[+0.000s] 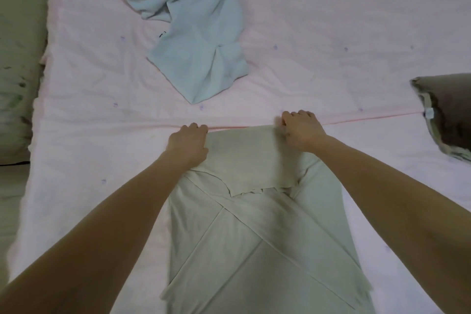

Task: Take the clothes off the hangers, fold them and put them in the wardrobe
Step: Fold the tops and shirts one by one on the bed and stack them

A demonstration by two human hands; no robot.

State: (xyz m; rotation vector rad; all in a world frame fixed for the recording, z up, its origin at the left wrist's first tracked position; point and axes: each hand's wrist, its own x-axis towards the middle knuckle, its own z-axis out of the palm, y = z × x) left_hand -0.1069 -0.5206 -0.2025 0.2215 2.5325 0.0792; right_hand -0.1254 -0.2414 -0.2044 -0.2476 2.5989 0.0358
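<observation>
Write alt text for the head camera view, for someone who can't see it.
Two bare hands, left hand and right hand, grip the far folded edge of a beige garment spread on a pale pink bed sheet. A crumpled light blue garment lies farther away on the sheet, and a brown pillow sits at the right edge.

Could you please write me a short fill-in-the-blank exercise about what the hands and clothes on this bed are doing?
1. Both hands, the left hand and the right hand, grip the far edge of the ____ garment.
2. The light blue garment lies ____ on the bed sheet, beyond the hands.
3. The brown pillow sits at the ____ edge of the view.

Missing words: beige; crumpled; right
</observation>
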